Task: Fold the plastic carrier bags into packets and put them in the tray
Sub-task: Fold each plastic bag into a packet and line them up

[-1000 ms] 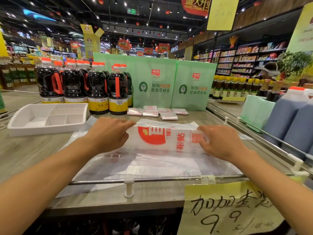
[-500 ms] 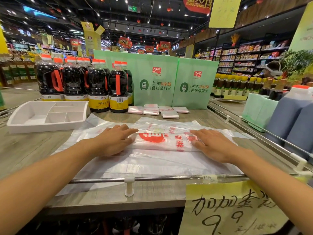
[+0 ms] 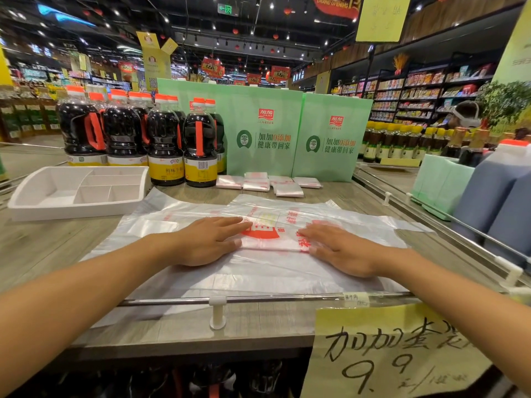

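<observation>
A white divided tray (image 3: pixel 71 214) is seen behind and to the left of the plastic carrier bag (image 3: pixel 258 271), on the wooden bench (image 3: pixel 57 248). Dark sauce bottles (image 3: pixel 165 145) are lined up behind the bag's left corner, just beside the tray. The bag is spread flat on the bench, with a folded band of red print across its middle. The left hand (image 3: pixel 207 242) is laid flat on the band's left part, fingers straight. Folded packets (image 3: pixel 270 183) are set in a row behind the bag. The right hand (image 3: pixel 342 251) is pressed flat on the band's right part, fingers extended. A yellow price sign (image 3: pixel 396 349) is hung in front of the bag's right corner.
</observation>
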`<state>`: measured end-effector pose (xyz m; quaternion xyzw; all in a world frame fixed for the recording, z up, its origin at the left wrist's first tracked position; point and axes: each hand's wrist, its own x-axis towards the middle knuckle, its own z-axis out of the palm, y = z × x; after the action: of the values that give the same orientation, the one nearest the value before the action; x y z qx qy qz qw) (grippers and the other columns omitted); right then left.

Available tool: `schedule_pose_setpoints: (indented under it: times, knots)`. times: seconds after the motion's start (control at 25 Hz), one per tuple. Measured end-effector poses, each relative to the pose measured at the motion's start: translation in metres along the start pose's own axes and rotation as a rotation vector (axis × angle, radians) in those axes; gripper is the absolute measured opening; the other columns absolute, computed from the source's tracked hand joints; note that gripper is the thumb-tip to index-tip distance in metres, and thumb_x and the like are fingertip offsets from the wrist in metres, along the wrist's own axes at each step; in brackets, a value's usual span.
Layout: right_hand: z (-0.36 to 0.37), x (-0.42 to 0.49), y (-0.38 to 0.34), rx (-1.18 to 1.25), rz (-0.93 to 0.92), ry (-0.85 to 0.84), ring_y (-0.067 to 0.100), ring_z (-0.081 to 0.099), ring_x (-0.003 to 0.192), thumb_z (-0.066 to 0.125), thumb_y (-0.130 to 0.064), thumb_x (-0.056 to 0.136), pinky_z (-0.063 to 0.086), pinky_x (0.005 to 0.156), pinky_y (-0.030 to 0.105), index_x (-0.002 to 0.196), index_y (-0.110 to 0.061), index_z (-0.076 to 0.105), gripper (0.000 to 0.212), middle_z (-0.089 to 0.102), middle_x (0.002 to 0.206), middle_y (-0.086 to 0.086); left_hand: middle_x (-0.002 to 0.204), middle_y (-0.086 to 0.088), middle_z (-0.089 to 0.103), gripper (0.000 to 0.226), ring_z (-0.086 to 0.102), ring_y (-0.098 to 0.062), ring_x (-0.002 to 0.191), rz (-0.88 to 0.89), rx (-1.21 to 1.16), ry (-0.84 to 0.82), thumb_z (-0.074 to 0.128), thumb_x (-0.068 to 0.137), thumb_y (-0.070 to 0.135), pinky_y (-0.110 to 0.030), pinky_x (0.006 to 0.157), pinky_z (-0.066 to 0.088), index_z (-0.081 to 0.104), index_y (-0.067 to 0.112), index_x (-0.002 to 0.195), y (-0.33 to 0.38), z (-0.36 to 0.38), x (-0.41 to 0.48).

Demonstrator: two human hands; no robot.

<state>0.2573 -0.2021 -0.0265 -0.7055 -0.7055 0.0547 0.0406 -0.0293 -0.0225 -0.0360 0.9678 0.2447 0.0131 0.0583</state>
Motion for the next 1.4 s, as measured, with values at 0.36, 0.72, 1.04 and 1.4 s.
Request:
schedule_pose_setpoints:
  times: [0.36,0.72,1.04,1.4]
  knots:
    - [0.002,-0.001,0.004,-0.029,0.061,-0.174,0.009,-0.013,0.155,0.017,-0.062,0.102,-0.008,0.125,0.033,0.163,-0.035,0.000,0.068,-0.009,0.170,-0.011,0.167,0.022,-0.009,0.074,-0.012,-0.008,0.155,-0.111,-0.054,-0.159,-0.001,0.088,0.078,-0.045,0.124,-0.010,-0.006,0.052,0.157,-0.010,0.001,-0.003]
    - [-0.002,-0.010,0.016,-0.031,0.183,-0.162,0.016,-0.003,0.157,0.011,-0.052,0.108,0.001,0.127,0.045,0.162,-0.033,-0.002,0.059,-0.011,0.169,-0.015,0.166,0.022,-0.014,0.126,-0.015,-0.009,0.154,-0.146,-0.047,-0.188,-0.016,0.041,0.105,-0.050,0.124,-0.011,-0.010,0.053,0.155,-0.022,-0.001,-0.009]
    - [-0.005,-0.014,0.026,-0.014,0.250,-0.171,0.024,-0.003,0.158,0.014,-0.054,0.108,0.000,0.126,0.046,0.161,-0.037,-0.007,0.060,-0.005,0.170,-0.010,0.167,0.018,-0.013,0.116,-0.013,-0.012,0.156,-0.179,-0.044,-0.208,-0.008,0.056,0.103,-0.048,0.125,-0.009,-0.007,0.047,0.158,-0.032,-0.004,-0.017]
    - [0.001,-0.019,0.041,-0.034,0.415,-0.179,0.027,-0.011,0.157,0.010,-0.068,0.102,-0.005,0.124,0.056,0.161,-0.039,-0.007,0.068,-0.011,0.171,-0.005,0.169,0.011,-0.013,0.063,-0.011,-0.019,0.157,-0.316,0.021,-0.191,0.014,0.105,0.062,-0.051,0.125,-0.007,-0.009,0.040,0.160,-0.042,-0.004,-0.027]
